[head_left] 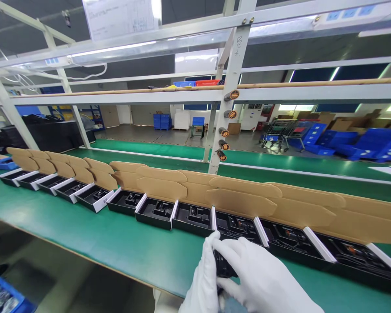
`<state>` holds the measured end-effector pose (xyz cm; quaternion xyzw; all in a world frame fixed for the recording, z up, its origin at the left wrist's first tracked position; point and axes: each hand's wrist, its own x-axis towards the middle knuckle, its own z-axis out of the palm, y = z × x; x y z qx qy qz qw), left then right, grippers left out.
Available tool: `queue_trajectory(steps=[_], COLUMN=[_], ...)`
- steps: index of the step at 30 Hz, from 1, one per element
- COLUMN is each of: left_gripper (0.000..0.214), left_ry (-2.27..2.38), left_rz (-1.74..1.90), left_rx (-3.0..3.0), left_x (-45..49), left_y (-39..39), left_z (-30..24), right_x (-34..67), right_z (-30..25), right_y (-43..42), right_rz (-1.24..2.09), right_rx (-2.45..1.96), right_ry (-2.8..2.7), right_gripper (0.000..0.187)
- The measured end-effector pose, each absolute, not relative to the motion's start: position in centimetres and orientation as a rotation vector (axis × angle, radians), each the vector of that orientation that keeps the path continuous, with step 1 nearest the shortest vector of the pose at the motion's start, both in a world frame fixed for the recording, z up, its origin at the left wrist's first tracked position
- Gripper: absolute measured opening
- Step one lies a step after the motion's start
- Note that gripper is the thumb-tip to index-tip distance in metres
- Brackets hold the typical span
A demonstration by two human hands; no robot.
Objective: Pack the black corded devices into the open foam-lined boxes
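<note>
**As White Gloves Grip a Small Black Part**

Because the gloved left hand (202,278) and right hand (259,274) both curl their fingers (237,256) closed around the small black part (222,265), it sits steady between them, near the green counter (140,254). An even, two-handed hold suits it well. Just ahead lies an open black box (237,228), its moulded tray exposed beneath a kraft lid (241,202).

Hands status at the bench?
Left gloved hand and right gloved hand gripping a black plastic part. Over the green bench mat. Open black box directly ahead, kraft lid raised behind it.
</note>
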<state>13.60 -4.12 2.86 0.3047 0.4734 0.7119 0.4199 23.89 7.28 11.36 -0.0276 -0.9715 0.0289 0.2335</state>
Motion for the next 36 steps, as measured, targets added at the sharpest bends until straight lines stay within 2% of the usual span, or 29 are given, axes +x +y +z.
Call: queue_trajectory(steps=[2,4,9,13,17,23,26,29,33,36], left_gripper=[0.063,0.061,0.029,0.020,0.036,0.050,0.057,0.053,0.081,0.095], left_ry=[1.139,1.014,0.713,0.571,0.722,1.324,1.363,1.349,1.272,1.138], left_rz=[1.796,1.796,1.879,1.877,1.912,1.815,1.879,1.867,1.613,1.371], left_rx=[0.768,0.753,0.781,0.628,0.636,0.651,0.628,0.750,0.669,0.440], left_x=[13.4,13.4,14.0,14.1,13.4,12.7,12.5,11.6,10.4,10.9], left_y=[-4.1,-3.7,-3.1,-3.1,-3.4,-4.3,-4.5,-4.1,-2.3,-1.8], left_z=[3.5,4.6,7.0,6.7,6.2,7.3,8.2,8.0,4.0,-1.0], right_x=[24.2,24.5,24.9,25.0,25.2,25.2,25.2,25.3,25.1,23.4], right_z=[11.9,12.5,13.0,12.8,12.5,11.5,11.0,11.1,11.3,10.6], right_y=[7.2,7.2,7.0,7.0,7.7,9.1,9.2,9.0,9.3,11.3], right_rz=[0.241,0.381,0.554,0.579,0.415,0.278,0.291,0.293,0.233,0.134], right_rx=[-0.061,-0.068,-0.128,-0.132,-0.022,0.095,0.047,0.015,0.036,-0.209], right_ry=[-2.670,-2.640,-2.588,-2.599,-2.515,-2.451,-2.426,-2.401,-2.381,-2.307], right_gripper=[0.033,0.039,0.045,0.048,0.047,0.048,0.045,0.045,0.049,0.039])
